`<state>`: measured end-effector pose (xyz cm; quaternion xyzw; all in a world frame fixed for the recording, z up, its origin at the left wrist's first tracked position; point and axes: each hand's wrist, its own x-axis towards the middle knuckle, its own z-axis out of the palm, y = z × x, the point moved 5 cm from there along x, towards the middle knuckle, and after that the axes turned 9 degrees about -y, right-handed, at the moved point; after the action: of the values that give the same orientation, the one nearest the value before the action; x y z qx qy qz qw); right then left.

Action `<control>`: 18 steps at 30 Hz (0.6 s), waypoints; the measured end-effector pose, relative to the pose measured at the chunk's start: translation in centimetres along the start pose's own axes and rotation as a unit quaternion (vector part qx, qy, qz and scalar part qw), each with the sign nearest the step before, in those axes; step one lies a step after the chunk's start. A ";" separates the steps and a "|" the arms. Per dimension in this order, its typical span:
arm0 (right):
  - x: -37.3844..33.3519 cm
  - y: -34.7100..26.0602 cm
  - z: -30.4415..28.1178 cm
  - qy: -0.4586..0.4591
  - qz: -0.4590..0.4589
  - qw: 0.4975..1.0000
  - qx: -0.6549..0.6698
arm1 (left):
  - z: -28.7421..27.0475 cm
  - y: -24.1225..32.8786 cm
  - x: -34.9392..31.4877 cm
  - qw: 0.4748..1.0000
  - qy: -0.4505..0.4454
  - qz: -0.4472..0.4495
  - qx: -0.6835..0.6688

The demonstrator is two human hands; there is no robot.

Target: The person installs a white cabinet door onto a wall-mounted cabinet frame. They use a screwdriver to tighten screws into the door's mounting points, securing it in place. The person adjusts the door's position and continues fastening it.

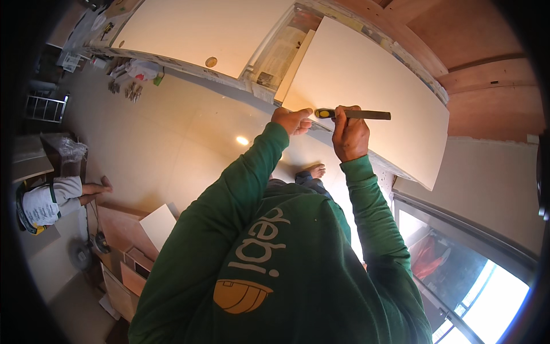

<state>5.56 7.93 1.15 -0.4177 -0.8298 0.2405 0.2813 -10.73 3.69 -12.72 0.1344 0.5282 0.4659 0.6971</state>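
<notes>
- Two hands are busy at the edge of a big pale board [372,97], and that is where the work is going on.
- Far to the left, another person sits low by the floor [172,143]; only a pale sleeve [48,200] and a bare foot show, and I cannot see what that person is doing.
- Nearer the middle lie small cut boards [157,225] on the floor, partly hidden behind the green sleeve.
- Up on the left, a second pale board [195,28] with a small round hole lies flat on a long desk [258,74] lined with old paper.
- The left hand [293,120] is curled close, with its fingertips pinching the yellow end of the file [355,114].
- The right hand [350,135] is shut tight around the dark middle of that file, which lies flat along the lower edge of the big board.
- It looks like the edge is being rubbed smooth. I think the next push needs both hands to keep the file level and flat to the edge, so it does not dig into the corner.
- How smooth the edge is now, I cannot tell; the hands cover that spot.
- Off to the right, a window [475,275] is cut off by the dark rim.
</notes>
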 end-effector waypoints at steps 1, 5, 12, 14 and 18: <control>0.0 -0.4 -0.3 -0.017 0.000 1.000 -0.011 | 0.2 -0.1 -0.4 1.000 0.004 -0.002 -0.002; 0.6 -1.6 -0.8 -0.020 -0.018 1.000 -0.008 | -0.4 0.1 -0.1 1.000 0.001 0.005 -0.004; 0.4 -3.1 -2.3 0.035 -0.049 0.998 -0.030 | -0.5 -0.1 0.3 1.000 -0.001 0.003 0.004; 0.1 0.1 0.1 -0.003 0.020 1.000 0.024 | -0.4 0.0 0.2 1.000 0.003 0.001 0.002; 0.1 -1.3 -0.8 -0.018 -0.002 1.000 -0.009 | -0.4 -0.3 -0.1 1.000 -0.006 -0.005 0.000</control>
<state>5.31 7.50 2.57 -0.4144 -0.8374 0.2402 0.2634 -10.91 3.32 -13.07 0.1342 0.5248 0.4613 0.7027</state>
